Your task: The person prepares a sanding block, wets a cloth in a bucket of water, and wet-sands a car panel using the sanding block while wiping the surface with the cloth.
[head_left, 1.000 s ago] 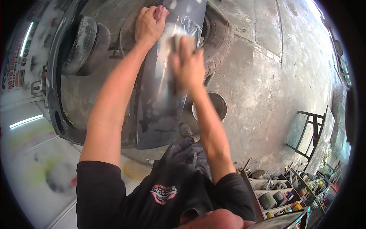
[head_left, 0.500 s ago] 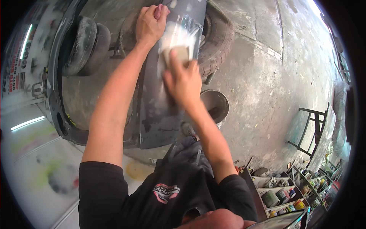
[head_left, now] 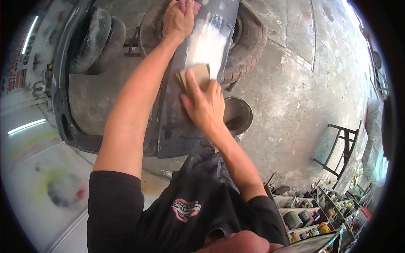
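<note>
A grey car door [head_left: 175,126] stretches away in front of me, with a whitish patch [head_left: 206,46] like filler on its far part. My right hand [head_left: 206,107] presses a folded brown sheet of sandpaper [head_left: 201,74] against the surface, at the near end of that patch. The fingers lie stretched over the sheet, and its layered edge shows on the left. Farther off, my left hand [head_left: 178,24] rests at the door's left edge, closed around a crumpled pinkish cloth or sponge [head_left: 196,6]; which of these I cannot tell.
Treaded tyres [head_left: 253,55] lie beneath and beside the door, and more tyres [head_left: 96,36] stand inside the frame at left. A bucket [head_left: 249,116] stands right of the door. Shelves of cans [head_left: 295,219] are at lower right, near a black-legged stand [head_left: 346,141].
My right hand has drawn the sandpaper toward me, off most of the whitish patch. My left hand keeps its hold on the pinkish thing. The whole view has shifted slightly.
</note>
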Tool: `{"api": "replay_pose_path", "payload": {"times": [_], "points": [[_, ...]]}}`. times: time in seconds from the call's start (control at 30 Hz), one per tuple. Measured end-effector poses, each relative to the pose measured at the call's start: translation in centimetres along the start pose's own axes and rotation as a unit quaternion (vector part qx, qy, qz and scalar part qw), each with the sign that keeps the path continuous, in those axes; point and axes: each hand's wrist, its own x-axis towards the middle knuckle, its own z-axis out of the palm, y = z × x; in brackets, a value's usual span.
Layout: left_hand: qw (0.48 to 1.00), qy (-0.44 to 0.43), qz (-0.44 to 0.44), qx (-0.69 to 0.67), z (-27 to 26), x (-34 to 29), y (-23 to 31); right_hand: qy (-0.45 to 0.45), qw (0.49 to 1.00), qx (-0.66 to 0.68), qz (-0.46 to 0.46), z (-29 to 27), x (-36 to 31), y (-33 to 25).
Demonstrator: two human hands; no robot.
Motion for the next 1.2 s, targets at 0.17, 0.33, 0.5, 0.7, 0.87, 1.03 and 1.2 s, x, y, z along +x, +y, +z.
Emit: {"api": "replay_pose_path", "payload": {"times": [0.17,0.33,0.5,0.7,0.87,1.03,1.2], "points": [[0.995,0.013,-0.062,-0.08,0.5,0.3,0.9,0.07,0.996,-0.039,0.036,-0.3,10.6,4.4],[0.976,-0.022,-0.133,-0.171,2.7,0.2,0.5,0.099,0.99,-0.037,0.088,-0.2,14.6,6.3],[0.983,0.032,-0.136,-0.116,0.3,-0.4,-0.4,0.034,0.999,0.002,-0.009,0.9,1.3,0.4],[0.99,-0.015,-0.033,-0.136,3.6,0.8,1.4,0.135,0.98,0.018,0.148,-1.6,17.5,10.4],[0.998,0.023,0.063,-0.011,2.2,-0.1,-2.1,0.117,0.991,0.028,0.064,1.7,8.2,5.9],[0.988,0.076,0.113,0.071,0.6,-0.3,-2.9,0.055,0.996,0.075,-0.003,0.6,3.8,4.2],[0.995,0.037,0.089,-0.007,3.3,0.4,1.9,0.118,0.969,0.128,0.178,-1.3,17.0,13.2]]}}
